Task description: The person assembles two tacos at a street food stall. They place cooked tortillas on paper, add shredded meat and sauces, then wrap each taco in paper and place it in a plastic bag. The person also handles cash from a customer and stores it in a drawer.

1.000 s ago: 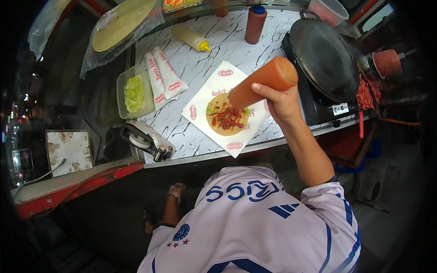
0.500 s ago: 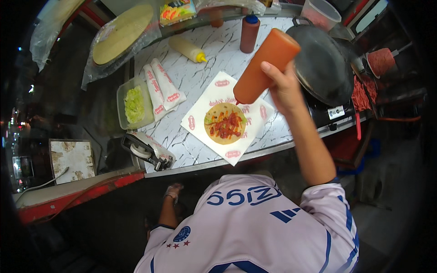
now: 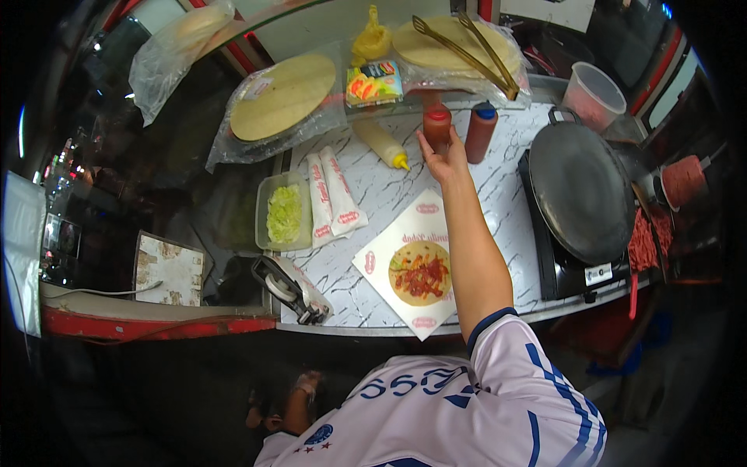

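— Marble-patterned counter [image 3: 498, 194], and the right hand [image 3: 442, 159] is reaching to its far side. What has it got?

— Its fingers are curled around a red-capped sauce bottle [image 3: 436, 126], which stands upright at the far edge — just left of a second bottle with a blue cap [image 3: 480, 131].

— And the left hand?

— The left hand [image 3: 303, 387] is low, below the counter's near edge, by the person's side. It is too dark and small there to tell whether its fingers are spread or closed; it holds nothing I can make out.

— What lies near the arm?

— A flatbread with red filling [image 3: 420, 272] on a white paper sheet [image 3: 389, 241], just left of the forearm. Farther left are two wrapped rolls [image 3: 331, 194] and a tub of shredded lettuce [image 3: 284, 212]. A yellow squeeze bottle [image 3: 381, 143] lies on its side left of the hand. To the right sits a round dark griddle [image 3: 582, 191].
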`<act>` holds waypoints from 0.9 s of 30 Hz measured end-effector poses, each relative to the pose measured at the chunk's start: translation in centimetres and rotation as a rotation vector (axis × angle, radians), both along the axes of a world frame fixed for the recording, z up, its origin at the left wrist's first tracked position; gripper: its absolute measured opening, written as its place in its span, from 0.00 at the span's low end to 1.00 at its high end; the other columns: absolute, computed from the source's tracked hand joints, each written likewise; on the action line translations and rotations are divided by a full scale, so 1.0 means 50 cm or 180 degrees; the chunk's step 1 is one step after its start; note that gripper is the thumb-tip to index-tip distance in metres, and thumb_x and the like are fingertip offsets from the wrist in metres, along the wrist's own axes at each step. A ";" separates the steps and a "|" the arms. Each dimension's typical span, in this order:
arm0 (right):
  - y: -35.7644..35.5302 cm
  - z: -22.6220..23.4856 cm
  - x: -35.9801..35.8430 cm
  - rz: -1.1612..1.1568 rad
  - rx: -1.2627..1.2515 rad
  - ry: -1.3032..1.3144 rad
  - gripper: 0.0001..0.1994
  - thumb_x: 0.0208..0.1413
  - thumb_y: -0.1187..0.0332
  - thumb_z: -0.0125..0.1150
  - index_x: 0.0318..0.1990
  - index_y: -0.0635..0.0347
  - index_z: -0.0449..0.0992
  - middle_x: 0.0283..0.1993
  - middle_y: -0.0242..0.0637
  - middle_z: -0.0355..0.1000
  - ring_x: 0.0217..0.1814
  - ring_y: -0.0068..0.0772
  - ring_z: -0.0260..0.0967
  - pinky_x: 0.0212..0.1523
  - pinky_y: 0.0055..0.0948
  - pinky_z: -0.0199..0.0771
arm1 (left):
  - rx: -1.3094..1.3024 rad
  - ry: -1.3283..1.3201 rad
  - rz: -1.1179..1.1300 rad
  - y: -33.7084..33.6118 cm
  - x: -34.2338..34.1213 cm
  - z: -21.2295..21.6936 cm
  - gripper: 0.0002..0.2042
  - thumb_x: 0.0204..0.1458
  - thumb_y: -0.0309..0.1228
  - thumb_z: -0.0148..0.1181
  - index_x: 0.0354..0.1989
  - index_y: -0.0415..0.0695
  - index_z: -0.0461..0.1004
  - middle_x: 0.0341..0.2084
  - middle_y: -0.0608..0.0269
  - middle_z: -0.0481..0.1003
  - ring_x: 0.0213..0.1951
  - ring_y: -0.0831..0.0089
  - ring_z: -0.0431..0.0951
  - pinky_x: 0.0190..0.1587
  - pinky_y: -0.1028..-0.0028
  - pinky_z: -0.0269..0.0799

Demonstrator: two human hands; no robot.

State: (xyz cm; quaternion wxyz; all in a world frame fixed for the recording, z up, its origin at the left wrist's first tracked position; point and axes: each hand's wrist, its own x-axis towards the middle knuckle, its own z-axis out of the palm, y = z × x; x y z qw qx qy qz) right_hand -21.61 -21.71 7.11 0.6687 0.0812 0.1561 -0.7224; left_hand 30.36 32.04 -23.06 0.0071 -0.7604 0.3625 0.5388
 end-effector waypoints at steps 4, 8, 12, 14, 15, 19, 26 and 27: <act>-0.001 -0.032 -0.012 0.0297 -0.0004 0.0040 0.22 0.68 0.60 0.53 0.62 0.65 0.63 0.65 0.52 0.62 0.66 0.59 0.63 0.66 0.53 0.71 | 0.0631 -0.0684 -0.0633 0.081 -0.017 0.025 0.20 0.60 0.50 0.51 0.48 0.49 0.79 0.54 0.56 0.76 0.56 0.54 0.76 0.57 0.59 0.72; 0.051 -0.077 0.029 -0.0052 0.0847 0.0989 0.25 0.64 0.59 0.59 0.63 0.64 0.63 0.66 0.54 0.60 0.65 0.56 0.65 0.63 0.43 0.75 | 0.0486 -0.0660 -0.0253 0.112 -0.046 0.032 0.18 0.61 0.48 0.50 0.47 0.50 0.79 0.54 0.57 0.76 0.56 0.54 0.76 0.56 0.59 0.72; 0.038 -0.096 0.155 -0.0627 -0.0715 0.7155 0.38 0.52 0.61 0.69 0.70 0.53 0.57 0.63 0.60 0.62 0.62 0.59 0.67 0.55 0.48 0.76 | 0.0353 -0.0702 -0.0131 0.126 -0.067 0.033 0.17 0.61 0.47 0.49 0.47 0.51 0.79 0.54 0.58 0.77 0.55 0.54 0.76 0.55 0.58 0.72; -0.014 -0.060 0.175 0.0001 -0.0342 0.8574 0.46 0.47 0.61 0.72 0.73 0.48 0.52 0.60 0.60 0.65 0.60 0.59 0.69 0.54 0.51 0.74 | 0.0227 -0.0737 -0.0163 0.132 -0.068 0.032 0.17 0.62 0.46 0.49 0.46 0.52 0.79 0.54 0.58 0.77 0.55 0.54 0.76 0.55 0.58 0.72; -0.032 -0.036 0.175 0.0689 -0.0260 0.8494 0.48 0.45 0.61 0.73 0.74 0.47 0.51 0.59 0.60 0.68 0.60 0.59 0.69 0.55 0.52 0.72 | 0.0146 -0.0758 -0.0191 0.134 -0.065 0.030 0.16 0.62 0.46 0.49 0.46 0.52 0.79 0.54 0.58 0.77 0.55 0.54 0.76 0.55 0.58 0.73; 0.053 0.043 0.133 0.0761 -0.0699 0.6531 0.46 0.47 0.63 0.70 0.74 0.52 0.50 0.52 0.58 0.72 0.54 0.51 0.73 0.55 0.44 0.73 | -0.0092 -0.0897 -0.0498 0.133 -0.039 -0.011 0.15 0.63 0.45 0.48 0.46 0.53 0.79 0.54 0.58 0.77 0.54 0.54 0.77 0.54 0.58 0.73; 0.404 0.112 -0.056 0.0546 -0.0840 0.4129 0.32 0.45 0.72 0.67 0.61 0.61 0.63 0.46 0.41 0.72 0.49 0.31 0.72 0.49 0.32 0.76 | -0.0168 -0.0503 -0.1947 0.112 -0.010 -0.161 0.15 0.62 0.42 0.49 0.52 0.55 0.78 0.51 0.57 0.78 0.51 0.56 0.79 0.55 0.59 0.73; 0.429 0.123 -0.055 0.0161 -0.0652 0.3954 0.28 0.45 0.73 0.67 0.57 0.63 0.67 0.46 0.39 0.72 0.46 0.30 0.73 0.48 0.31 0.76 | -0.0029 -0.0581 -0.2056 0.094 -0.009 -0.175 0.16 0.63 0.42 0.48 0.52 0.53 0.78 0.51 0.56 0.78 0.50 0.55 0.79 0.55 0.59 0.73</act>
